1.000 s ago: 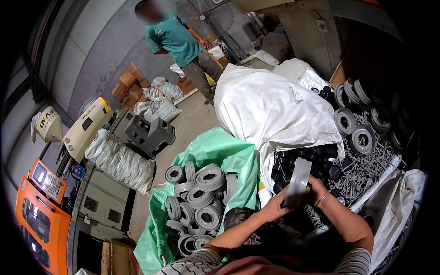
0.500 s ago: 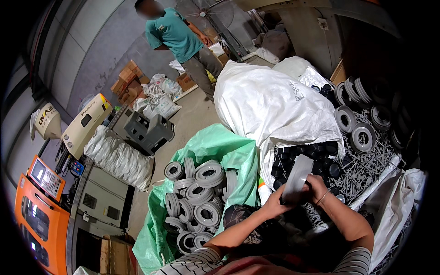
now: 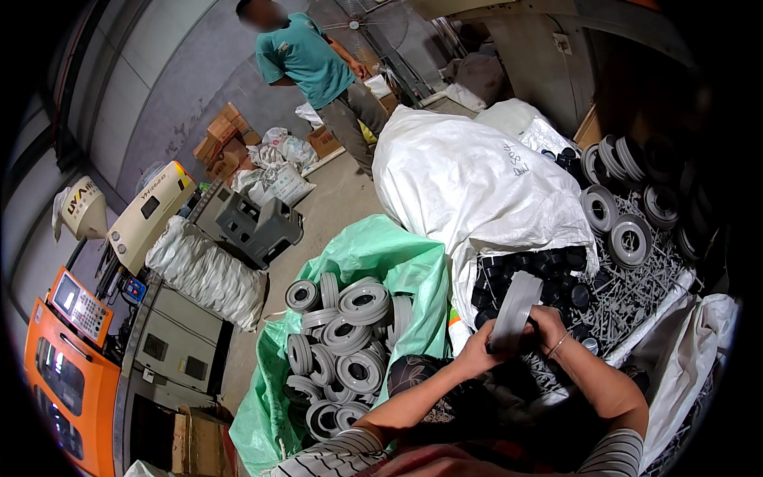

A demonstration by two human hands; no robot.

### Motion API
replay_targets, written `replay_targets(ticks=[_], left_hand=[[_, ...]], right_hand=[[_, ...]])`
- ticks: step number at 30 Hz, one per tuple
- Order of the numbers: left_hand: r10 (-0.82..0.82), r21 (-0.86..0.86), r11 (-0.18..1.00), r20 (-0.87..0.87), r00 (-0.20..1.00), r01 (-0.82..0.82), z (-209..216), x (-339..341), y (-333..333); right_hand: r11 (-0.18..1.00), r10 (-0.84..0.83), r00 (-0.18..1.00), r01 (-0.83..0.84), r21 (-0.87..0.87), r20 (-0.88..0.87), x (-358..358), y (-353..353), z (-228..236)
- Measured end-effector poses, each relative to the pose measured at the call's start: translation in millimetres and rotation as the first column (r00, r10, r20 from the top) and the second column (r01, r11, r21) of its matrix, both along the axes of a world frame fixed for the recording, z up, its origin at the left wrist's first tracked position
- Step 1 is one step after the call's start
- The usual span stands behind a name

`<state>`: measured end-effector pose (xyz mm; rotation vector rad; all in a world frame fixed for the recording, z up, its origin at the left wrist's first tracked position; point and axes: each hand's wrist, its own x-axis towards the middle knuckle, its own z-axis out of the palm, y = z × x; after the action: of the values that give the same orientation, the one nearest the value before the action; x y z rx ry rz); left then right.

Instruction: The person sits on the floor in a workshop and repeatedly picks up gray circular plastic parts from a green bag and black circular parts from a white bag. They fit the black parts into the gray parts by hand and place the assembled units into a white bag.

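Note:
A grey plastic wheel (image 3: 517,308) with a ribbed rim stands on edge between my hands. My left hand (image 3: 482,354) is closed around its lower left side. On the wheel's right face my right hand (image 3: 548,327) is closed with curled fingers; the fingertips are partly hidden, and whether they hold a small part there I cannot tell. Just beyond the wheel, black plastic caps (image 3: 497,274) spill from the mouth of a big white woven sack (image 3: 469,171). Left of my arms, a green woven sack (image 3: 381,242) holds several more grey wheels (image 3: 360,371).
To the right lie loose grey wheels (image 3: 629,240) and a heap of thin grey plastic sticks (image 3: 644,298). A grey plastic step stool (image 3: 258,226) and an orange machine (image 3: 75,381) are at left. A person in a teal shirt (image 3: 306,60) stands at the back.
The wheel and both hands stay almost in place, with only a slight shift of the right fingers. The view has barely moved.

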<state>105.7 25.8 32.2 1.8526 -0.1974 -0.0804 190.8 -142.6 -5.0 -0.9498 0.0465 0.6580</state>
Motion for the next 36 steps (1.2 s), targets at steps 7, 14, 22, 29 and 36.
replay_targets(ticks=[7, 14, 22, 29, 36], left_hand=[[-0.001, 0.033, 0.999, -0.003, 1.000, 0.001, 3.3, 0.0, -0.7], [-0.006, 0.040, 0.999, 0.016, 1.000, 0.006, 5.1, 0.2, -1.6], [-0.014, 0.004, 1.000, 0.001, 1.000, 0.014, 2.4, 1.4, 0.3], [0.031, -0.033, 0.999, -0.006, 1.000, -0.031, -5.7, 2.5, 3.7], [-0.021, -0.020, 1.000, -0.040, 0.999, 0.020, -9.3, 5.2, 8.1]], right_hand=[[1.000, -0.003, 1.000, 0.003, 0.000, -0.006, -2.1, -1.2, 6.9], [0.999, -0.014, 1.000, 0.014, -0.036, 0.004, 3.2, -1.1, -8.9], [0.993, -0.010, 0.999, 0.013, -0.114, 0.032, 1.6, -0.9, -4.1], [0.982, 0.032, 0.991, -0.007, -0.186, 0.131, -5.3, -2.5, 13.3], [0.914, 0.096, 0.918, 0.072, -0.399, 0.386, -2.2, -0.4, -0.4]])
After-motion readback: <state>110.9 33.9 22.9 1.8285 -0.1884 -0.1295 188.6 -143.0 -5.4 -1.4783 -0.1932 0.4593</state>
